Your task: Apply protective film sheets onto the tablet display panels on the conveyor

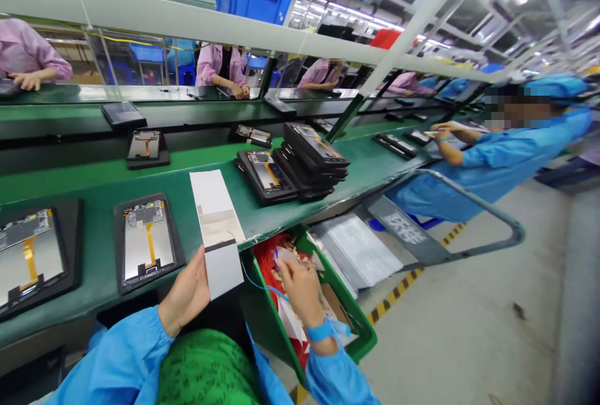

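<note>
My left hand [187, 292] grips the side of a flat grey battery pack [225, 269] at the bench's front edge, its thumb along the edge. A dark strip and a thin wire show at the pack's far end. Just beyond it, a white strip [210, 192] lies on the green bench. My right hand [302, 289] is closed above a green bin [359, 342], its fingertips pinching a small pale scrap [285, 256]. A blue band with a cord circles the right wrist. Left of the pack lies an opened tablet [147, 239] in a black tray.
Stacked tablets in black trays [314, 161] stand on the bench to the right. Another opened tablet [32, 255] lies far left. A grey trolley [398, 224] stands beyond the bin, which holds paper scraps. A co-worker in blue [487, 155] sits to the right; others work opposite.
</note>
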`<act>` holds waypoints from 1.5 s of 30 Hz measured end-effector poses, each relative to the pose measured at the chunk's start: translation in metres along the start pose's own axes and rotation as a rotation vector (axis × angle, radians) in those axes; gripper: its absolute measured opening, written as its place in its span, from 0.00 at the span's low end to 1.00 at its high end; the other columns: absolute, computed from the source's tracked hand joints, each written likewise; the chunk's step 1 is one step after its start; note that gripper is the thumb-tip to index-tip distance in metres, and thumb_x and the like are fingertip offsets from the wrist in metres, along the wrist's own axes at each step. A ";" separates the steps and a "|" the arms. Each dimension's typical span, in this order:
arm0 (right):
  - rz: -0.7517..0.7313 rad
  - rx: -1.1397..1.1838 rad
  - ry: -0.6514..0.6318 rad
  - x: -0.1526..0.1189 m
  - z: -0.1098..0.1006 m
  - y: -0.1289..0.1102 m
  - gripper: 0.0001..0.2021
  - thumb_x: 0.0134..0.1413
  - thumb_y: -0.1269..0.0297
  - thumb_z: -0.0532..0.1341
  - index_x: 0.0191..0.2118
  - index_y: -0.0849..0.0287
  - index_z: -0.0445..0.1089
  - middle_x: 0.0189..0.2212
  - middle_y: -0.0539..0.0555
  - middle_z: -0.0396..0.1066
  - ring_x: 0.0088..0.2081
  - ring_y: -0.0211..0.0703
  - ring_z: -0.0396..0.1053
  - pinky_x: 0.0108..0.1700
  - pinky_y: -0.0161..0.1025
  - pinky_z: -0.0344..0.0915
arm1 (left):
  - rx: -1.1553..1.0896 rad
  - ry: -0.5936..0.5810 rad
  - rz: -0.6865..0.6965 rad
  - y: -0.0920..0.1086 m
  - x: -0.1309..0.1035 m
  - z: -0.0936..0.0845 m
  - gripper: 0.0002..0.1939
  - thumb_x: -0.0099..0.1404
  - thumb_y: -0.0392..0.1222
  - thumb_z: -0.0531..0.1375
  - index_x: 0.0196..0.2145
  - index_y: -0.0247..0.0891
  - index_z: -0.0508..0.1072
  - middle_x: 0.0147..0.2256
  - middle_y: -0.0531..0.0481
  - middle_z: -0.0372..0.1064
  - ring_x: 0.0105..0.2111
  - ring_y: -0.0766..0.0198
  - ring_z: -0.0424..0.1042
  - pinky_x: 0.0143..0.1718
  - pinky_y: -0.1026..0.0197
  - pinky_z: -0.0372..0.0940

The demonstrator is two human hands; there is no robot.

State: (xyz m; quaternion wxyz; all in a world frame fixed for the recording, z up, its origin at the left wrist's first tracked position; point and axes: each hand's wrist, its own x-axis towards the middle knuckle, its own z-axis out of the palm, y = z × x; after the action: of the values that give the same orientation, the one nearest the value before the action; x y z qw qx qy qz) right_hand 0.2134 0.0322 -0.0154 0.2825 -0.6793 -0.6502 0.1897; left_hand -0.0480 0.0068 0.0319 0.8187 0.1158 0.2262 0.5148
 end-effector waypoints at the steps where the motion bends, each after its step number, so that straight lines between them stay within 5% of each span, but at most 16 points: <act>1: -0.109 0.120 -0.116 -0.008 0.009 -0.022 0.18 0.65 0.54 0.57 0.52 0.58 0.73 0.45 0.62 0.76 0.45 0.52 0.75 0.48 0.47 0.71 | 0.030 0.013 0.042 -0.005 0.000 0.002 0.31 0.72 0.58 0.51 0.65 0.37 0.64 0.63 0.40 0.63 0.67 0.47 0.56 0.69 0.43 0.48; 4: -0.376 0.384 -0.344 -0.026 0.034 -0.088 0.34 0.63 0.53 0.60 0.70 0.55 0.51 0.66 0.62 0.58 0.63 0.54 0.63 0.58 0.50 0.68 | 0.240 0.090 0.198 -0.009 -0.007 0.003 0.31 0.71 0.61 0.52 0.63 0.41 0.67 0.67 0.45 0.56 0.70 0.51 0.49 0.70 0.47 0.44; 7: -0.399 0.528 -0.382 -0.027 0.053 -0.133 0.28 0.68 0.59 0.55 0.69 0.55 0.52 0.65 0.61 0.60 0.65 0.53 0.61 0.64 0.53 0.62 | 0.683 0.261 0.408 0.008 -0.031 -0.009 0.27 0.66 0.56 0.61 0.60 0.46 0.70 0.69 0.47 0.53 0.70 0.51 0.46 0.71 0.49 0.41; 9: -0.370 0.664 -0.469 -0.024 0.064 -0.153 0.24 0.69 0.62 0.52 0.67 0.55 0.55 0.61 0.60 0.66 0.62 0.51 0.65 0.64 0.52 0.63 | 0.834 0.445 0.511 0.027 -0.053 -0.024 0.31 0.61 0.50 0.68 0.61 0.45 0.69 0.67 0.44 0.57 0.67 0.47 0.54 0.69 0.45 0.47; 11: -0.387 0.770 -0.616 -0.021 0.075 -0.168 0.22 0.70 0.63 0.51 0.66 0.54 0.56 0.58 0.58 0.69 0.58 0.49 0.69 0.61 0.49 0.67 | 0.720 0.567 0.481 0.045 -0.076 -0.040 0.35 0.57 0.48 0.71 0.60 0.42 0.68 0.62 0.39 0.65 0.61 0.44 0.64 0.63 0.43 0.59; 14: -0.511 0.690 -0.773 -0.014 0.092 -0.187 0.22 0.70 0.62 0.53 0.66 0.54 0.55 0.55 0.59 0.70 0.51 0.47 0.73 0.56 0.47 0.72 | 0.421 0.592 0.327 0.066 -0.111 -0.068 0.33 0.54 0.47 0.72 0.55 0.36 0.71 0.52 0.38 0.75 0.53 0.44 0.73 0.53 0.47 0.69; 19: -0.802 0.246 -0.551 0.018 0.127 -0.200 0.24 0.58 0.62 0.68 0.58 0.56 0.64 0.51 0.61 0.69 0.51 0.53 0.69 0.53 0.53 0.72 | 0.256 0.857 0.350 0.082 -0.162 -0.110 0.37 0.46 0.44 0.76 0.53 0.37 0.71 0.45 0.42 0.79 0.45 0.48 0.78 0.44 0.53 0.74; 22: -0.969 0.074 -0.533 0.032 0.148 -0.200 0.16 0.57 0.67 0.69 0.50 0.58 0.68 0.46 0.59 0.70 0.48 0.51 0.68 0.49 0.49 0.72 | 0.275 0.906 0.393 0.088 -0.172 -0.123 0.40 0.45 0.43 0.77 0.55 0.39 0.68 0.43 0.44 0.79 0.43 0.50 0.79 0.44 0.53 0.74; 25: -1.110 -0.028 -0.475 0.035 0.161 -0.198 0.03 0.65 0.71 0.60 0.41 0.59 0.70 0.39 0.57 0.71 0.43 0.47 0.68 0.43 0.43 0.71 | 0.312 0.861 0.424 0.093 -0.162 -0.124 0.43 0.45 0.44 0.77 0.56 0.39 0.65 0.43 0.44 0.79 0.42 0.51 0.79 0.43 0.55 0.74; 28: -1.168 0.011 -0.394 0.041 0.162 -0.201 0.10 0.69 0.72 0.52 0.39 0.59 0.70 0.37 0.57 0.72 0.41 0.45 0.69 0.43 0.41 0.70 | 0.349 0.781 0.423 0.100 -0.141 -0.122 0.43 0.48 0.47 0.76 0.58 0.39 0.64 0.45 0.42 0.78 0.42 0.51 0.79 0.41 0.54 0.74; 33: -0.984 0.225 -0.255 0.070 0.148 -0.221 0.11 0.72 0.67 0.49 0.43 0.58 0.69 0.37 0.58 0.72 0.41 0.45 0.71 0.45 0.42 0.70 | 0.487 0.667 0.424 0.114 -0.093 -0.118 0.37 0.54 0.49 0.72 0.57 0.37 0.64 0.42 0.42 0.78 0.39 0.53 0.79 0.39 0.57 0.72; 38: -0.986 0.292 -0.251 0.090 0.141 -0.235 0.11 0.71 0.66 0.50 0.43 0.58 0.69 0.37 0.58 0.73 0.42 0.46 0.72 0.45 0.44 0.71 | 0.603 0.664 0.446 0.121 -0.051 -0.118 0.36 0.55 0.47 0.71 0.57 0.36 0.63 0.36 0.46 0.77 0.35 0.56 0.77 0.35 0.58 0.69; 41: -0.962 0.326 -0.298 0.086 0.142 -0.227 0.10 0.71 0.65 0.52 0.49 0.58 0.68 0.40 0.58 0.74 0.42 0.46 0.73 0.46 0.44 0.72 | 0.575 0.701 0.470 0.121 -0.039 -0.122 0.36 0.53 0.45 0.72 0.56 0.37 0.64 0.37 0.46 0.77 0.35 0.56 0.77 0.37 0.58 0.69; 45: -0.750 0.333 -0.329 0.070 0.145 -0.198 0.14 0.70 0.62 0.55 0.57 0.58 0.64 0.44 0.59 0.74 0.41 0.46 0.73 0.44 0.45 0.74 | 0.564 0.722 0.487 0.119 -0.034 -0.127 0.36 0.52 0.43 0.72 0.56 0.37 0.64 0.41 0.44 0.77 0.40 0.54 0.77 0.43 0.54 0.69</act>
State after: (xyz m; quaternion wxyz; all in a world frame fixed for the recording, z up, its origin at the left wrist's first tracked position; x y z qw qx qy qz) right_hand -0.0253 0.1206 0.0053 0.3302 -0.3024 -0.8486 0.2816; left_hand -0.2166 0.0235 -0.0204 0.4819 0.1960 0.5908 0.6167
